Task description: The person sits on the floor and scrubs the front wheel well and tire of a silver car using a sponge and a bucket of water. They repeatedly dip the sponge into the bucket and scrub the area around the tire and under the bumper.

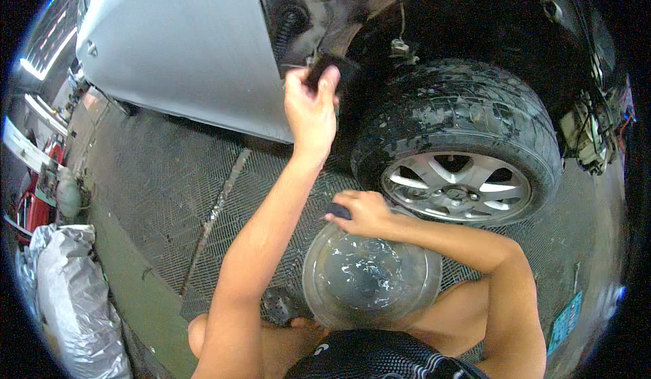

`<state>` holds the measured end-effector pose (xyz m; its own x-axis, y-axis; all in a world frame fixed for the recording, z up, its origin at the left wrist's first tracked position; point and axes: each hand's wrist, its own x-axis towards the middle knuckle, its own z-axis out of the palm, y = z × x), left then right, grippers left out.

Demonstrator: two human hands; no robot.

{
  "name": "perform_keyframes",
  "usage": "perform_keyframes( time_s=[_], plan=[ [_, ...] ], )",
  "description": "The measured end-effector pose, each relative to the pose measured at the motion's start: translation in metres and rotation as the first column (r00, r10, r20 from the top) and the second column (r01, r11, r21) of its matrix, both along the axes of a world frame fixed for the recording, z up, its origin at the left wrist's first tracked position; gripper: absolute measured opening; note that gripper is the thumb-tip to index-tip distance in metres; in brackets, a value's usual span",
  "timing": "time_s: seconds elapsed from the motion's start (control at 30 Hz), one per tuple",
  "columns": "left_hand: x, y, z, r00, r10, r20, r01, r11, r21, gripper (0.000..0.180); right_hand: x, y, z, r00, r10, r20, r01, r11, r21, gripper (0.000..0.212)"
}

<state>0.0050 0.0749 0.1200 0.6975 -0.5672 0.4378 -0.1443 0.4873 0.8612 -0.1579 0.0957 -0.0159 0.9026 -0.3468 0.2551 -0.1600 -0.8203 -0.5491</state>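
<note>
My left hand (312, 111) is raised to the bare edge behind the silver car door (183, 46). Its fingers are closed around a dark, blocky piece (331, 72), perhaps a sponge or brush; its kind is unclear. Lower down, my right hand (366, 214) is closed at the far rim of a clear round tub (315, 277). A small dark, rounded piece (338, 211) shows at its fingers, possibly the tub's handle grip. Greyish water (366, 270) with bright reflections stands in the tub, between my legs.
A wet, dirty tyre (461, 107) with a silver spoked wheel (458, 187) stands just right of my hands, under the open wheel arch. A loose connector (400, 46) hangs there on a wire. Patterned matting (156, 168) covers the floor; a silver-covered bundle (74, 297) lies far left.
</note>
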Motion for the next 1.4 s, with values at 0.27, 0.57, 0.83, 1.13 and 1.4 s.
perform_keyframes(
  time_s=[0.27, 0.57, 0.83, 1.13, 1.4],
  plan=[
    [0.02, -0.091, 0.066, 0.437, 0.748, 0.499, -0.586, 0.658, -0.473, 0.04, 0.082, -0.016, -0.021, 0.991, 0.075, -0.107, -0.058, 0.986, 0.156, 0.049],
    [0.026, -0.075, 0.039, 0.389, 0.687, 0.614, -0.563, 0.705, -0.431, 0.038, 0.072, -0.029, -0.061, 0.921, 0.161, -0.354, -0.093, 0.975, 0.203, 0.054],
    [0.036, -0.045, -0.017, 0.594, 0.549, 0.588, -0.685, 0.729, 0.011, 0.04, 0.079, -0.023, -0.049, 0.865, 0.213, -0.455, -0.123, 0.968, 0.219, 0.051],
    [-0.02, 0.021, -0.029, 0.911, 0.039, -0.411, 0.04, 0.983, 0.18, 0.041, 0.073, -0.026, -0.053, 0.881, 0.164, -0.444, -0.083, 0.977, 0.197, 0.049],
    [0.041, -0.063, 0.006, 0.009, 0.508, 0.861, -0.481, 0.757, -0.442, 0.056, 0.077, -0.018, -0.04, 0.862, 0.22, -0.457, -0.122, 0.965, 0.234, 0.051]
  ],
)
